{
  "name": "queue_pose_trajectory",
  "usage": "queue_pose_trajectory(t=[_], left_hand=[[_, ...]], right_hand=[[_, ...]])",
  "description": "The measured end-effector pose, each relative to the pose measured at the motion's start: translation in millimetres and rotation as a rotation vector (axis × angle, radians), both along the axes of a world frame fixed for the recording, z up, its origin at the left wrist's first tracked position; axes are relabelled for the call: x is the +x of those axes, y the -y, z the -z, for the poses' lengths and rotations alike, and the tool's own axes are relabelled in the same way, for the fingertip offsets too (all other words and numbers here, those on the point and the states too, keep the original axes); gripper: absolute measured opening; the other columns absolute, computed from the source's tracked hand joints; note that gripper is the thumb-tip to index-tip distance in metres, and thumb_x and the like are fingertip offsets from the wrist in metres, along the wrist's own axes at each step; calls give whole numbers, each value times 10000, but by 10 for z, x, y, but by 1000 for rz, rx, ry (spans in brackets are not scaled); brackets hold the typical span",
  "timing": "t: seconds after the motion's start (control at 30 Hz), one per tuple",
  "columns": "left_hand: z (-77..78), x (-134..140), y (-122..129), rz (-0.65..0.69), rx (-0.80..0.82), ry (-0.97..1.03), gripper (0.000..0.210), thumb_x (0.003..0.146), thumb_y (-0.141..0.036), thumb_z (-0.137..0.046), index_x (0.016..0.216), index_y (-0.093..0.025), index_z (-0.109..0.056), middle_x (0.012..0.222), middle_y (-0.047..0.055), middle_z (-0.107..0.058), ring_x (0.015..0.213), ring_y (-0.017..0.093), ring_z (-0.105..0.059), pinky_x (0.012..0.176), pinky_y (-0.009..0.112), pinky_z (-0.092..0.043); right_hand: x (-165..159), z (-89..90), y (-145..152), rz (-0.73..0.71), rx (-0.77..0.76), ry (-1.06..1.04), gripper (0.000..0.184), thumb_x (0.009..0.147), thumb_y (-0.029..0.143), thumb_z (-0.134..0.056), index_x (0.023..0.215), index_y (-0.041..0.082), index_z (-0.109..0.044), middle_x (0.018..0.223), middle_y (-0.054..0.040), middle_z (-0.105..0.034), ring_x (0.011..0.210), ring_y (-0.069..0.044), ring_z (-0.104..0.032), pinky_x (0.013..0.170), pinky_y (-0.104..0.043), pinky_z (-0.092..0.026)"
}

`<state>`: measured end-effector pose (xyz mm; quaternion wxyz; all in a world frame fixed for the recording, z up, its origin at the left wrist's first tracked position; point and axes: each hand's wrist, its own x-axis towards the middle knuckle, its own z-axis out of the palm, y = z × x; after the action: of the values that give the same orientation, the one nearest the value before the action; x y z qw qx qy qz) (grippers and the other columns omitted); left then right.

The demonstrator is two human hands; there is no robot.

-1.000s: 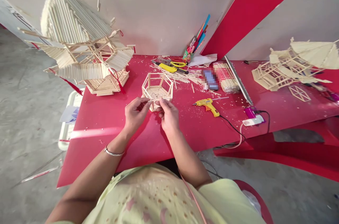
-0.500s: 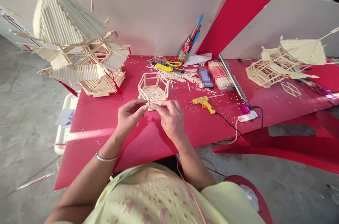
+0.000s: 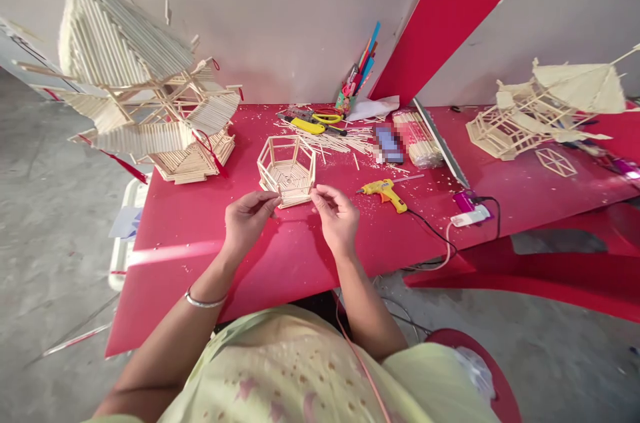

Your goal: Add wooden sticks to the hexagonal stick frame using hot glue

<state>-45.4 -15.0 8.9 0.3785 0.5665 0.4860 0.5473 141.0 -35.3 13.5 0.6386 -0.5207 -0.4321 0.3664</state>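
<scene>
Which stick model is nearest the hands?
The small roofless model in the middle, by the left hand and right hand; the roofed left model and roofed right model are farther away.

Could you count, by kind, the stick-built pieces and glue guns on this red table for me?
Stick pagoda models: 2
Open-topped hexagonal stick frame: 1
Flat spoked stick hexagon: 1
Yellow glue gun: 1
Total: 5

Stick pagoda (image 3: 125, 33), upper left. Pen cup (image 3: 345, 102), upper center. Red panel (image 3: 445, 29), upper right. Second stick model (image 3: 580, 86), right side.
</scene>
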Motion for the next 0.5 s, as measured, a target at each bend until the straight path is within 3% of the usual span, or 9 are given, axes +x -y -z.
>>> queue_pose_trajectory(t=[0.17,0.33,0.5], left_hand=[[-60,-50,-28,-74,234,-295,125,941,-291,-709,965,-222,-811,775,14,-755,621,114,-669,652,252,-530],[-78,-63,-127,-122,242,-324,131,943,-294,-692,949,-220,-801,767,9,-752,594,112,-660,618,245,-511],[-55,-15,-176,-91,234,-329,138,937,-322,-702,949,-227,-801,749,4,-744,581,113,-651,604,243,-493]], right_hand=[[-46,-45,-53,-5,36,-143,294,876,411,-770,1132,266,-754,1135,-42,-786,998,-191,-745,830,-319,-643],[24,28,-72,61,36,8,277,898,431,-740,1114,259,-762,1175,-67,-768,1059,-193,-723,935,-326,-602],[71,135,-101,86,14,67,280,912,462,-715,1083,246,-766,1139,-72,-769,1021,-191,-716,930,-321,-580]])
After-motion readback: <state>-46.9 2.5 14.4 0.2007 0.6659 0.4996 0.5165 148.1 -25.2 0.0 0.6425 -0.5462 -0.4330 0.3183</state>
